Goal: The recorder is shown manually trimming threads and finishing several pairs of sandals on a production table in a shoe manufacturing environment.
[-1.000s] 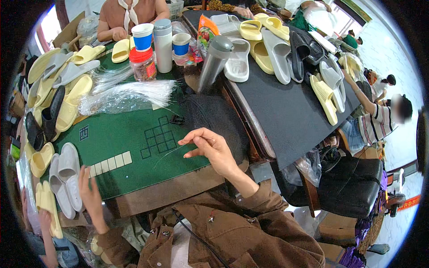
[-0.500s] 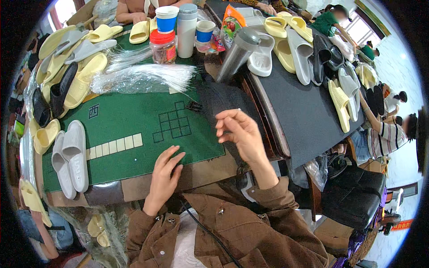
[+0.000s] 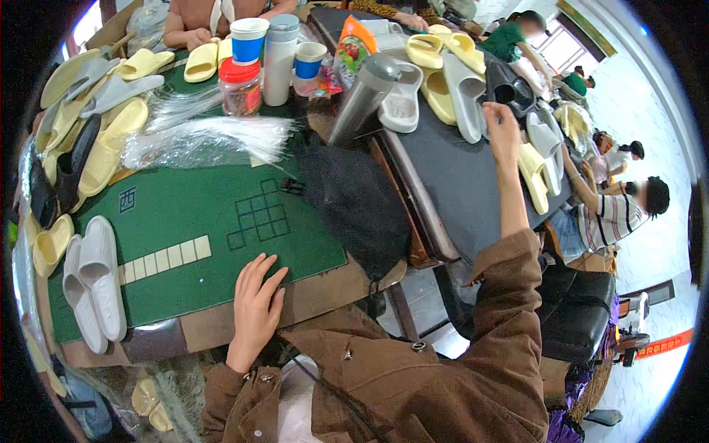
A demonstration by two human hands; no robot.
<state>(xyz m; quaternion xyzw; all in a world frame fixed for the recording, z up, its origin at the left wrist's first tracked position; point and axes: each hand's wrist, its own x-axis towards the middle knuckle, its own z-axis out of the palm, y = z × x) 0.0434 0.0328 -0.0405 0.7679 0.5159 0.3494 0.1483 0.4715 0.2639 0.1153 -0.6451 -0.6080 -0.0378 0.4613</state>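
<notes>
My left hand [image 3: 257, 303] lies flat, fingers apart, on the near edge of the green mat [image 3: 185, 221] and holds nothing. My right hand [image 3: 502, 133] is stretched far out over the dark table [image 3: 458, 184] to the right, its fingers on a black slipper [image 3: 506, 87] among grey [image 3: 467, 85] and yellow slippers [image 3: 533, 173]. Whether it grips the slipper I cannot tell. A white pair of slippers [image 3: 92, 284] rests on the mat's left side.
A bundle of clear plastic strands [image 3: 207, 140] lies across the mat's far end. Cups, a red-lidded jar [image 3: 240, 85], a white bottle [image 3: 279, 59] and a steel flask [image 3: 365, 96] stand behind. Yellow and grey slippers [image 3: 81, 125] pile at left. Other people sit around.
My right hand has left the mat's edge and reached far right to the slippers on the dark table. My left hand has stayed on the mat's near edge.
</notes>
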